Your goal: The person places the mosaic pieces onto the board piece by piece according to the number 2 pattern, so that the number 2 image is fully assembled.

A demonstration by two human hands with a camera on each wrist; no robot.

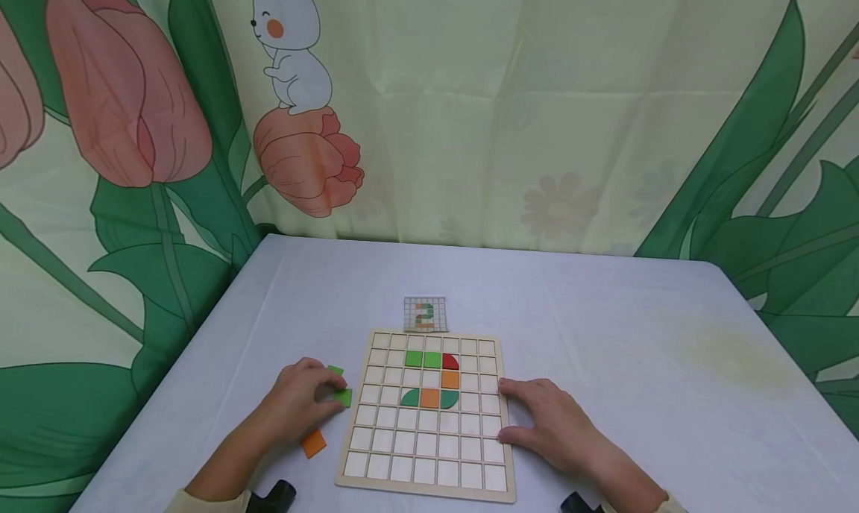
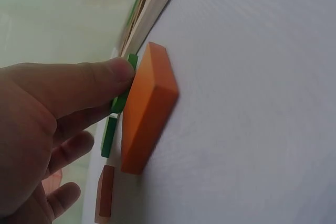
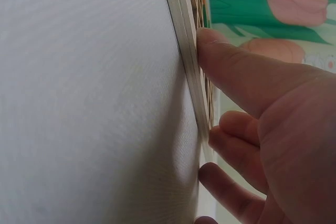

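At the left of a gridded wooden board (image 1: 423, 493), my left hand (image 1: 298, 397) pinches a green square tile (image 2: 121, 100) between thumb and forefinger. Another green tile (image 2: 108, 137) lies just past the fingertips, and an orange tile (image 2: 149, 108) lies near the thumb. My right hand (image 1: 550, 420) rests at the board's right edge, thumb and fingertips touching the frame. Set in the grid are two light green squares (image 1: 423, 359), a red rounded tile (image 1: 450, 362), orange squares (image 1: 429, 398), and dark green rounded tiles (image 1: 449, 400).
Behind the board lies a small pattern card (image 1: 425, 315) with a coloured figure on a grid. A reddish-brown tile (image 2: 104, 195) shows low in the left wrist view. White cloth covers the table (image 1: 604, 334), and a printed curtain (image 1: 456, 125) hangs behind it.
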